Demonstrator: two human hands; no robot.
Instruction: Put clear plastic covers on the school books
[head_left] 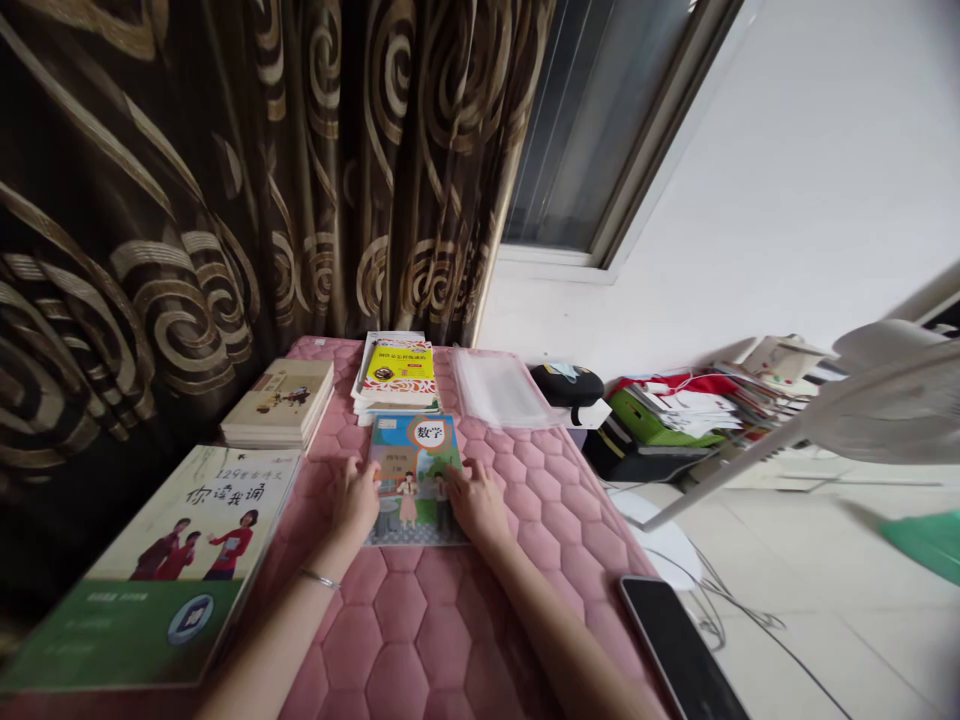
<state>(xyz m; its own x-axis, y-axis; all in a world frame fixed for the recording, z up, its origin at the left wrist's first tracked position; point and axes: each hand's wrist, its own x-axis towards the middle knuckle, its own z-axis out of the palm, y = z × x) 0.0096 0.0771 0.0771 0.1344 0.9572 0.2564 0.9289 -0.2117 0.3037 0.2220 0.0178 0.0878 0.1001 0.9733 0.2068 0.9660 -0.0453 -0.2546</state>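
Observation:
A maths textbook (pixel 409 485) with a blue top and cartoon children on its cover lies in front of me on the pink quilted surface. My left hand (pixel 358 498) grips its left edge, fingers bent at the cover's side. On the opposite edge, my right hand (pixel 474 500) holds the book the same way. The thumbs and undersides of both hands are partly hidden. Just beyond the textbook is a stack of books with a yellow-covered book (pixel 401 368) on top. A pile of clear plastic sleeves (pixel 499 388) lies to the right of that stack.
At left are a large green-and-white book (pixel 180 560) and a stack of beige books (pixel 277 400). A phone (pixel 679 650) rests at the right edge. A black case (pixel 566 384) sits at the far right corner. Beside the table stands a white fan (pixel 885 390), with cables on the floor.

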